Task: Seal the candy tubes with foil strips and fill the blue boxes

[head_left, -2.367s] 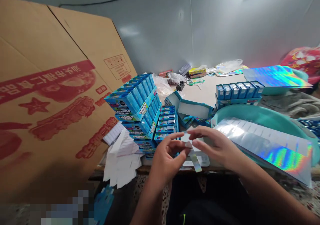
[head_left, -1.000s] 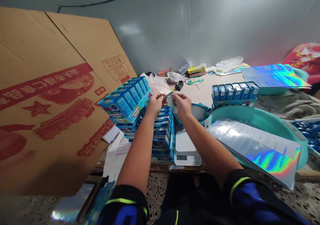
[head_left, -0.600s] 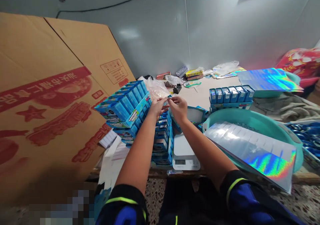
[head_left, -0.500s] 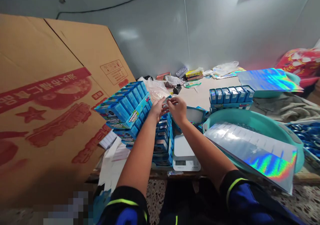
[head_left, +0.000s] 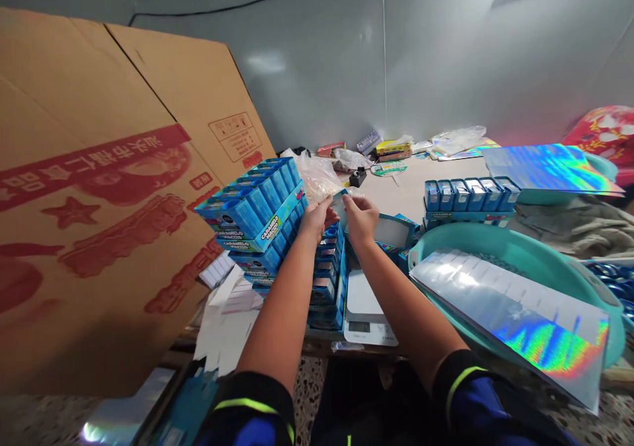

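My left hand (head_left: 314,218) and my right hand (head_left: 360,220) are raised close together above the blue boxes. Their fingertips pinch a small shiny strip (head_left: 343,196), which is too small to make out well. Just left of my left hand rises a tilted stack of blue Caramelo Macizo boxes (head_left: 252,209). A lower blue stack (head_left: 327,281) stands beneath my hands. An open blue box (head_left: 391,231) lies right of my right hand. A kitchen scale (head_left: 365,317) sits under my right forearm.
A large printed cardboard sheet (head_left: 99,168) leans in at the left. A teal basin (head_left: 495,241) holds a holographic sheet (head_left: 515,314). A row of blue boxes (head_left: 465,195) stands on the table (head_left: 411,188). Loose white paper (head_left: 222,320) lies at the front edge.
Since the oldest frame, both hands have risen from the table front to above the stacks, uncovering the scale. Over the last half second they have stayed close together, and the view has shifted slightly.
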### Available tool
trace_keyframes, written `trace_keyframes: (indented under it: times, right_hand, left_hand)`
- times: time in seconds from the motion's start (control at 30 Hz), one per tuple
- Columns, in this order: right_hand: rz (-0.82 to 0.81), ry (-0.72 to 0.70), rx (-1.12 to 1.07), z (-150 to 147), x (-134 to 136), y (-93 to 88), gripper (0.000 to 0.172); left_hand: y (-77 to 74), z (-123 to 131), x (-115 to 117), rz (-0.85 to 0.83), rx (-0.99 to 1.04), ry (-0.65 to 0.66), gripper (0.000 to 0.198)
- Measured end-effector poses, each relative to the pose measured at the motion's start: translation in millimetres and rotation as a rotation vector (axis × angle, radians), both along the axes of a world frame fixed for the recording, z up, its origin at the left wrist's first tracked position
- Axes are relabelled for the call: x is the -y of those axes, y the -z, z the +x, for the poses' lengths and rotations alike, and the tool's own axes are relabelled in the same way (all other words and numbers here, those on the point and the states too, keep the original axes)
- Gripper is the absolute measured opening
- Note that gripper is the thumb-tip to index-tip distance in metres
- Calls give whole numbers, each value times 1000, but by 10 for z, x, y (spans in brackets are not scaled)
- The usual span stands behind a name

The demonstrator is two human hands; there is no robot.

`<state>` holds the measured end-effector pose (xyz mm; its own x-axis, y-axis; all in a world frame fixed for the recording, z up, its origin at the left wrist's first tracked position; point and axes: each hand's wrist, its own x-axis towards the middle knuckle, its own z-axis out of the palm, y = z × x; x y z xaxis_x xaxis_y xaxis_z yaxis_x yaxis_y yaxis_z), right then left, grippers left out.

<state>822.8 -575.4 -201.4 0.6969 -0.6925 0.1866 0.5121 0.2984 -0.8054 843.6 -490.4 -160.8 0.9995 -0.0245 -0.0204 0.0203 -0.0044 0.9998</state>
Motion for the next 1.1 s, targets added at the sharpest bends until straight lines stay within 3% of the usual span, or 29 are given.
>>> trace_keyframes:
  times: [0.27, 0.53, 0.73, 0.9, 1.1]
  right_hand:
    - [213, -45, -113, 81, -67, 155, 26]
    - [290, -74, -242, 100, -188, 402, 22]
    - [300, -85, -310, 88, -200, 543, 19]
    - [349, -84, -317, 24, -252, 553, 19]
    - [385, -86, -322, 21, -292, 526, 19]
  left_hand:
    - [116, 92, -98, 416, 182, -101, 15]
    - [167, 54, -98, 826, 311, -141, 9]
    - [190, 12, -82, 1005, 357, -98, 17]
    - [163, -1, -94, 1121, 364, -75, 10]
    - [122, 1, -99, 1188, 358, -78, 19]
